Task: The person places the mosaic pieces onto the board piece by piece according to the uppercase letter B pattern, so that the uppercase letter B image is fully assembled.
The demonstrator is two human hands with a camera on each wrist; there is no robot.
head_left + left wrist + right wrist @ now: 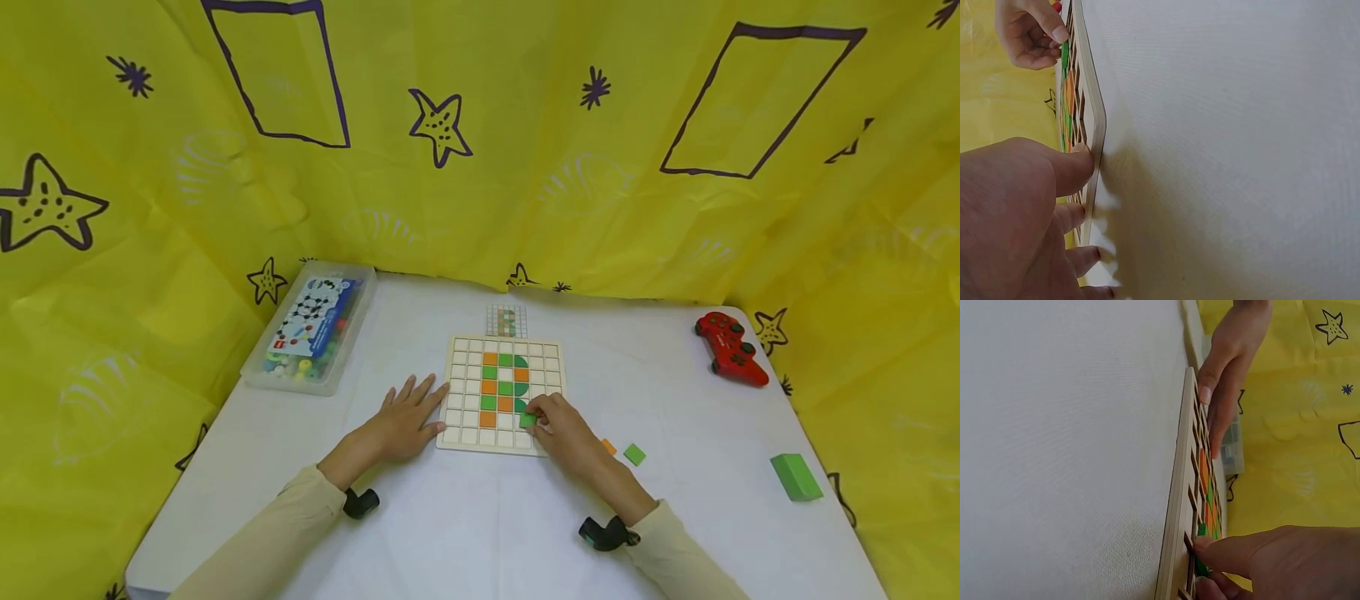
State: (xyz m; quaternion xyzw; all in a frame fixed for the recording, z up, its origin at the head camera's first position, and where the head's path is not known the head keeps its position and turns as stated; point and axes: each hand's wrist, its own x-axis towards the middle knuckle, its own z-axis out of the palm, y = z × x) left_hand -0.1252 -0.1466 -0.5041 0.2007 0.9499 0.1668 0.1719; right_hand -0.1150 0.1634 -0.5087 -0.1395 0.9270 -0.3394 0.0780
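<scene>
A wooden grid board [465, 435] lies on the white table, its square cells partly filled with orange, light green and dark green tiles that form a letter R. My right hand [562, 429] pinches a light green square tile [528, 420] over a cell at the lower right of the letter. In the right wrist view that green tile [1202, 550] sits between thumb and fingers, low at the board. My left hand [405, 422] lies with fingers spread at the board's left edge, its thumb and index finger touching the rim, as the left wrist view shows too.
A small printed pattern card [506, 320] lies behind the board. Near my right forearm are a loose green tile [634, 454] and an orange tile [608, 447]. A plastic box [311, 329] stands back left; a red game controller [731, 348] and green block [797, 477] lie right.
</scene>
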